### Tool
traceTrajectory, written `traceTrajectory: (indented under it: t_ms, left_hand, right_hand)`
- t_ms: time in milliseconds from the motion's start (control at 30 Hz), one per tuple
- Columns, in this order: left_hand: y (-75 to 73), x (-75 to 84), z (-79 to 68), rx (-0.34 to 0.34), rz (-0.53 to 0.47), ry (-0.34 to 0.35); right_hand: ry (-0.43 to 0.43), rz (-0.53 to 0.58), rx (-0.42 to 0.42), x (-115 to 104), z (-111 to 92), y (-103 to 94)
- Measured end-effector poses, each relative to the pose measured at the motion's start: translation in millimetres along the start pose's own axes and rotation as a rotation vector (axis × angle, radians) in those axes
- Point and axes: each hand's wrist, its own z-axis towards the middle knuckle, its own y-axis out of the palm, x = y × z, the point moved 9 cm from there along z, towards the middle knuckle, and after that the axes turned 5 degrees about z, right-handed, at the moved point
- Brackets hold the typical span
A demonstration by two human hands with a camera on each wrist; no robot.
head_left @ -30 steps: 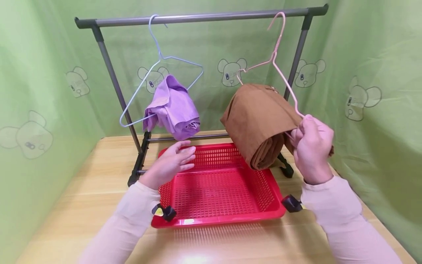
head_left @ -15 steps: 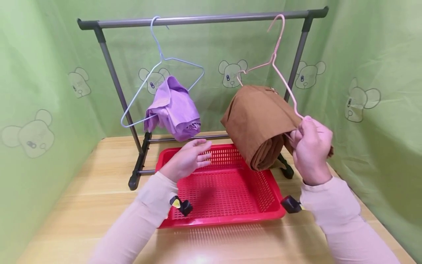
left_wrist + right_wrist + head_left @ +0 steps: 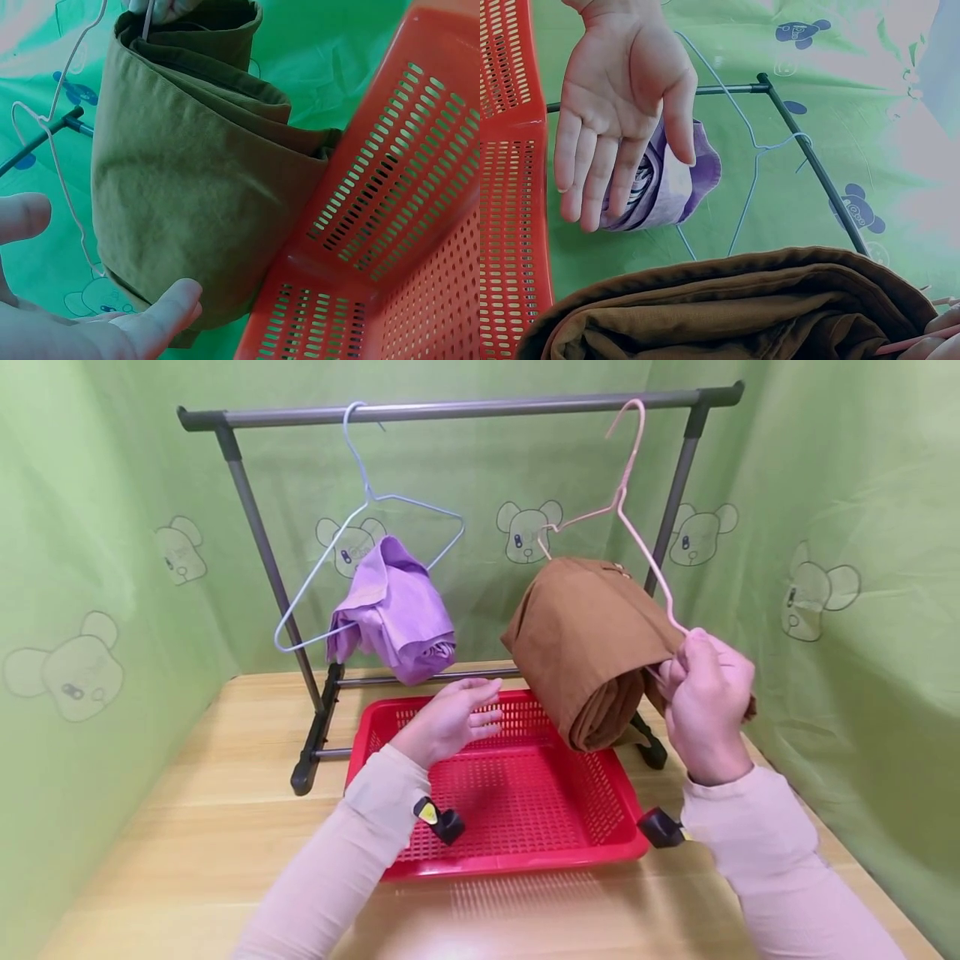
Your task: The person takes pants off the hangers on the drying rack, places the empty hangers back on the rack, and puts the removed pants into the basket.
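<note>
A rolled brown garment (image 3: pixel 592 643) hangs over the bottom bar of a pink wire hanger (image 3: pixel 637 531), whose hook is over the rack's rail. My right hand (image 3: pixel 708 702) grips the hanger's lower right corner beside the cloth. My left hand (image 3: pixel 457 718), fingers extended and palm facing the brown roll, is over the red basket and holds nothing. In the left wrist view, the brown roll (image 3: pixel 187 187) fills the space beyond the left fingers. To the left, a rolled purple garment (image 3: pixel 397 610) hangs on a blue wire hanger (image 3: pixel 315 572).
The red plastic basket (image 3: pixel 517 860) with perforated walls stands on the wooden table (image 3: pixel 202 827) beneath the garments. A grey metal rack (image 3: pixel 487 410) rises behind it on black feet. Green curtains (image 3: pixel 90 527) with bear drawings enclose the back and sides.
My left hand has moved right, from below the purple garment toward the brown one. My right hand keeps its grip on the pink hanger's corner, almost in place.
</note>
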Motion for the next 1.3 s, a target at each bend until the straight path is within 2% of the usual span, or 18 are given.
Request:
traceTrajectory:
  t_ms: [200,567,1067,1300]
  left_hand:
    - [5.8,-4.6,7.6,-0.023,-0.019,-0.026]
    - [24.8,-14.1,26.0,-0.066,-0.036,-0.098]
    - [48.0,-31.0,49.7,0.036,-0.122,-0.153]
    - [55.4,-37.2,54.6,0.045,-0.048,-0.17]
  right_hand:
    - [0.001,0.007,0.012,0,-1,-0.7]
    - [-0.015,-0.007,-0.001,1,-2,-0.8]
    - [-0.008,0.0,0.0,2,-1,0.3]
    - [-0.017,-0.012,0.001,1,-1,-0.3]
